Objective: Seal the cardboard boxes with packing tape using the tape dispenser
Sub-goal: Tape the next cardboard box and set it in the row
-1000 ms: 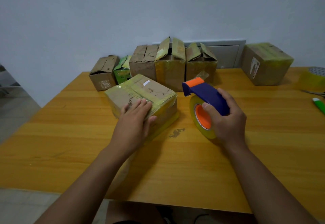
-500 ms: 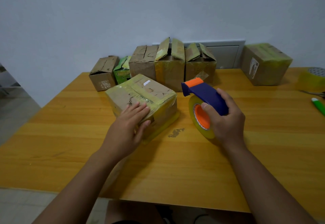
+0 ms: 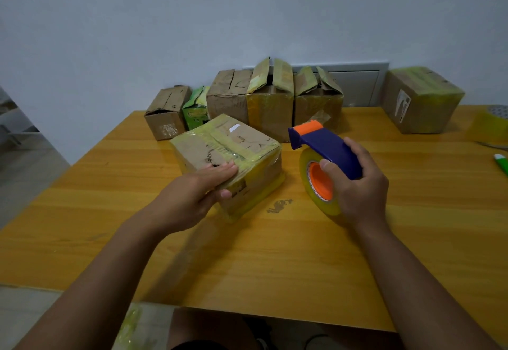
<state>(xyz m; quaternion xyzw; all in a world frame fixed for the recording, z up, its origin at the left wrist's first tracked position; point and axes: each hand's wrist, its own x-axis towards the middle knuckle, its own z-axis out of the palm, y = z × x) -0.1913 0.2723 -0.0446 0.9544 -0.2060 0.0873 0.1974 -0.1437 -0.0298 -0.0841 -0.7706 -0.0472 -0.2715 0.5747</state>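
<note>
A cardboard box (image 3: 242, 141) wrapped in yellowish tape sits on the wooden table (image 3: 275, 253) at centre. My left hand (image 3: 192, 193) lies on its near top edge, fingers flat across the top and thumb against the front face. To the box's right, my right hand (image 3: 360, 187) grips the blue tape dispenser (image 3: 327, 143) by its handle. The dispenser's orange blade end points toward the box, and its yellow tape roll (image 3: 303, 168) with an orange core rests on the table.
Along the wall stand several boxes with loose flaps (image 3: 270, 97), a small brown box (image 3: 167, 110) and a green carton (image 3: 195, 108). A taped box (image 3: 420, 99) sits at back right. A spare tape roll (image 3: 489, 124) and a green tool (image 3: 501, 163) lie at the right edge.
My left hand has slid back across the box top toward its near edge, and the thumb now sits on the front face. The dispenser has hardly moved.
</note>
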